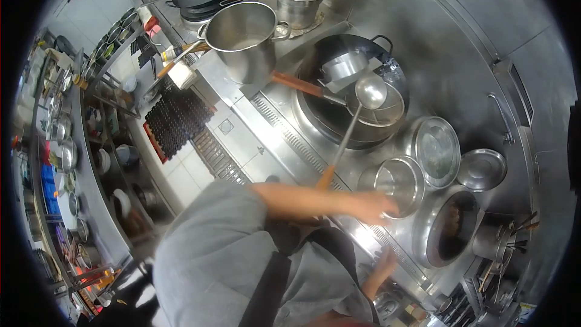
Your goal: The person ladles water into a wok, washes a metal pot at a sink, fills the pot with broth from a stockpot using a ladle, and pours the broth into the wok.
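My left hand [374, 207] is blurred by motion at the near rim of a steel pot [417, 197]; whether it touches the rim I cannot tell. Lower down, my right hand [382, 266] reaches over the stove's front edge with its fingers stretched out and nothing visible in them. A ladle [370, 91] lies across a large black wok [315, 115], its wooden handle running back towards my left forearm. Also on the wok rest a wire strainer [387, 112] with a wooden handle and a steel ring-shaped piece [345, 68].
A tall stockpot [239, 63] stands left of the wok. Beyond the steel pot are a round metal lid or dish [437, 151] and a smaller lid [482, 169]. A second wok [454, 230] with brown residue sits at right, beside a utensil pot [489, 245]. Shelving [91, 163] runs behind me.
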A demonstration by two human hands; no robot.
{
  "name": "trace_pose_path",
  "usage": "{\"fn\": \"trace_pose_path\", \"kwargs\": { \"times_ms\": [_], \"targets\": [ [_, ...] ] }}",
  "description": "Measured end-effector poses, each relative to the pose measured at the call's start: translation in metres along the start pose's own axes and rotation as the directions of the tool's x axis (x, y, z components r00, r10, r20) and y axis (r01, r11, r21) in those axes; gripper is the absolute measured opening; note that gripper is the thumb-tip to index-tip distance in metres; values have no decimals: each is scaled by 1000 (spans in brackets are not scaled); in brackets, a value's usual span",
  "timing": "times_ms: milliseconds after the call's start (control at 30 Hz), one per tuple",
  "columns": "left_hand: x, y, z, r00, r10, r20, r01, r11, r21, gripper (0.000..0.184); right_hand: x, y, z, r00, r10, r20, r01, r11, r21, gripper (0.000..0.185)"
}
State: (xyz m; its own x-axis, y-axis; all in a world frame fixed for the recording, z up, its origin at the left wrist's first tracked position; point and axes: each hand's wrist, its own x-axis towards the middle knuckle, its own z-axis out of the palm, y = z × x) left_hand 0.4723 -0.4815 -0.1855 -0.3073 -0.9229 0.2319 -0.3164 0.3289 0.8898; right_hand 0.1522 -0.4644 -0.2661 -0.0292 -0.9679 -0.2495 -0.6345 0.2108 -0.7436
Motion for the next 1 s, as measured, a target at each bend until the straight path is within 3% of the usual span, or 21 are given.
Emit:
{"fn": "trace_pose_path", "kwargs": {
  "times_ms": [33, 67, 100, 133, 200, 267, 333, 467, 533, 567, 600, 667, 700, 767, 800, 867, 933, 1000],
  "targets": [
    [-22, 8, -42, 991, 46, -123, -53, 997, -51, 37, -8, -16, 3, 999, -25, -42, 26, 999, 19, 38],
    [-47, 13, -86, 963, -36, -268, 32, 999, -23, 36, -13, -28, 6, 995, -52, -84, 56, 997, 43, 36],
    [-73, 5, -120, 873, -129, -471, 111, 992, -67, 33, -10, -32, 6, 983, -109, -147, 112, 994, 13, 34],
    [-98, -30, -150, 692, -108, -714, 122, 992, -32, 29, -7, -40, 8, 983, -108, -148, 113, 993, 24, 34],
    [-167, -86, -229, 224, -320, -920, 386, 896, -218, 43, 0, -63, 5, 964, -123, -235, 162, 975, 151, 33],
    [-227, -133, -301, -206, -514, -833, 424, 720, -549, 57, 13, -92, 16, 964, -158, -215, 199, 963, 184, 33],
    [-242, -124, -343, -477, -623, -620, 192, 614, -765, 64, 20, -125, 39, 959, -190, -209, 237, 945, 227, 33],
    [-260, -156, -389, -428, -647, -631, 137, 644, -753, 55, 19, -193, 84, 916, -396, -70, 400, 881, 251, 27],
    [-278, -165, -402, -225, -753, -618, 125, 607, -785, 47, 12, -218, 105, 883, -469, -15, 455, 847, 275, 25],
    [-280, -162, -403, -268, -736, -622, 117, 616, -779, 35, 8, -228, 116, 851, -523, 45, 493, 825, 276, 24],
    [-289, -162, -407, -274, -736, -619, 108, 616, -781, 35, 4, -235, 124, 817, -567, 104, 524, 806, 276, 23],
    [-307, -161, -414, -231, -726, -648, 236, 605, -761, 30, -1, -247, 138, 796, -589, 138, 532, 790, 306, 23],
    [-320, -180, -425, -256, -749, -612, 236, 565, -791, 24, -5, -253, 145, 783, -599, 167, 530, 783, 326, 23],
    [-352, -208, -438, -68, -658, -750, 608, 569, -554, 17, -14, -263, 156, 754, -617, 224, 531, 774, 344, 22],
    [-339, -153, -438, -166, -711, -683, 523, 524, -673, 15, -16, -265, 162, 756, -615, 224, 529, 776, 344, 22],
    [-369, -204, -460, -31, -668, -743, 689, 524, -500, 16, -21, -267, 174, 731, -621, 282, 521, 775, 357, 22],
    [-359, -151, -466, -142, -766, -627, 499, 492, -713, 19, -24, -272, 184, 731, -610, 307, 503, 785, 360, 23],
    [-362, -148, -467, -127, -757, -641, 495, 512, -702, 24, -27, -276, 195, 706, -621, 341, 516, 780, 353, 22]
  ]
}}
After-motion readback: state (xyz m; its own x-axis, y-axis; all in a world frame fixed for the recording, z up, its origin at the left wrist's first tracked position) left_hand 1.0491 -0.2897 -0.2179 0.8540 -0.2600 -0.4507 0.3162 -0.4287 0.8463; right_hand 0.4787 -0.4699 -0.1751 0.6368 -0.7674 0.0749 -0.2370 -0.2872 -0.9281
